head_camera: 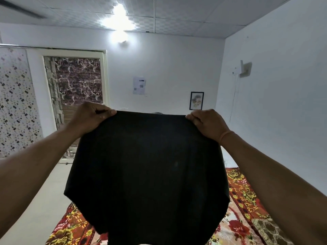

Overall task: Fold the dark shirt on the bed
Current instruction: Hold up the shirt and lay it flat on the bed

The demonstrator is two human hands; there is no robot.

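Note:
The dark shirt point(146, 174) hangs spread out in the air in front of me, above the bed point(247, 209). My left hand point(88, 117) pinches its top left corner, thumb on the near side of the cloth. My right hand point(207, 123) grips the top right corner, with an orange band on that wrist. The top edge is stretched nearly straight between both hands. The shirt's lower part drops out of view at the bottom edge and hides most of the bed.
The bed carries a red and yellow floral cover, visible at lower left point(70, 228) and right. A pale floor point(46, 200) lies to the left. A doorway point(77, 85) stands at the far left, white walls behind and to the right.

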